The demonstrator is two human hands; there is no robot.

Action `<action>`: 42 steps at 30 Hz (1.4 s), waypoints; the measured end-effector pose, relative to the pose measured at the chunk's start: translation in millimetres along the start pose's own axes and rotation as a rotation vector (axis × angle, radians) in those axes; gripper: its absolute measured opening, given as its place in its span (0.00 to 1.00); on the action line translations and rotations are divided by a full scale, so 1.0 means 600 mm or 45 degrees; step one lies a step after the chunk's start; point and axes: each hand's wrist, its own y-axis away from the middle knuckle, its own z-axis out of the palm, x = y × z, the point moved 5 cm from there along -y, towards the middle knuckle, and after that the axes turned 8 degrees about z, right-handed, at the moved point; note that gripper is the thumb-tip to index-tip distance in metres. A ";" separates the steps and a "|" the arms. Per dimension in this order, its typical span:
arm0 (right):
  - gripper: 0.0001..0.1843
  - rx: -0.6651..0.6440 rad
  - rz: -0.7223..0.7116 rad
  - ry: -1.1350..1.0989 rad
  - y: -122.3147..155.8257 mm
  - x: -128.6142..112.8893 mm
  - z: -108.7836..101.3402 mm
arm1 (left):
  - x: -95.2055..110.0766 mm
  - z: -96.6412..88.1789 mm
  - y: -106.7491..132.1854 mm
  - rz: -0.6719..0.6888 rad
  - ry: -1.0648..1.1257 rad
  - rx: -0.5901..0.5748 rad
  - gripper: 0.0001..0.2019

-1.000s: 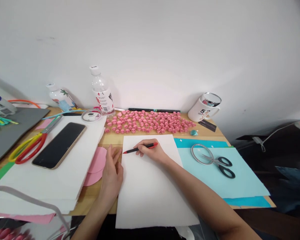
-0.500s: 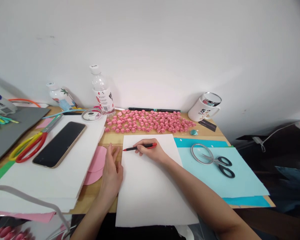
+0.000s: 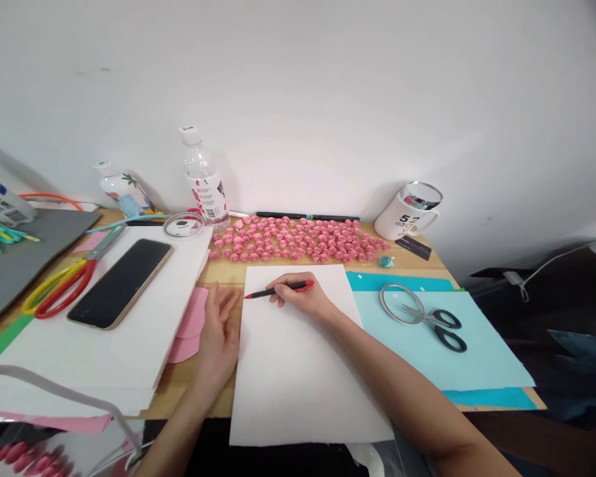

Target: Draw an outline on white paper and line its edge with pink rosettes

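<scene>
A black pen with a red tip and red end (image 3: pixel 291 287) is gripped in my right hand (image 3: pixel 302 295). Its point rests at or just above the upper left part of a white sheet of paper (image 3: pixel 298 371). My left hand (image 3: pixel 219 331) holds nothing; its fingers are loosely apart, beside the sheet's left edge. Pink paper circles (image 3: pixel 191 324) lie to the left of that hand, partly under a stack of white paper (image 3: pixel 99 358). Beyond the sheet spread many small pink paper coils (image 3: pixel 298 240).
Black-handled scissors (image 3: pixel 447 329) and a clear ring (image 3: pixel 401 304) lie on light blue paper (image 3: pixel 437 364). A phone (image 3: pixel 122 283) and red-and-yellow scissors (image 3: pixel 64 285) are at left. A bottle (image 3: pixel 203 182) and a mug (image 3: pixel 404 212) stand by the wall.
My left hand has shifted slightly left, away from the sheet's edge, and its fingers have loosened. The right hand and pen stay almost in place.
</scene>
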 end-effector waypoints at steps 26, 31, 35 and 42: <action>0.19 0.041 -0.158 -0.383 0.030 -0.049 -0.085 | 0.025 0.016 0.019 0.189 -0.493 -0.371 0.43; 0.16 0.609 -0.150 -0.146 0.110 -0.033 -0.192 | 0.013 0.022 0.022 0.290 -0.697 -0.435 0.38; 0.15 0.915 -0.084 -0.168 0.148 0.040 -0.229 | 0.010 0.023 0.022 0.362 -0.735 -0.417 0.35; 0.18 0.899 -0.032 -0.111 0.128 0.066 -0.215 | 0.010 0.021 0.019 0.377 -0.685 -0.341 0.33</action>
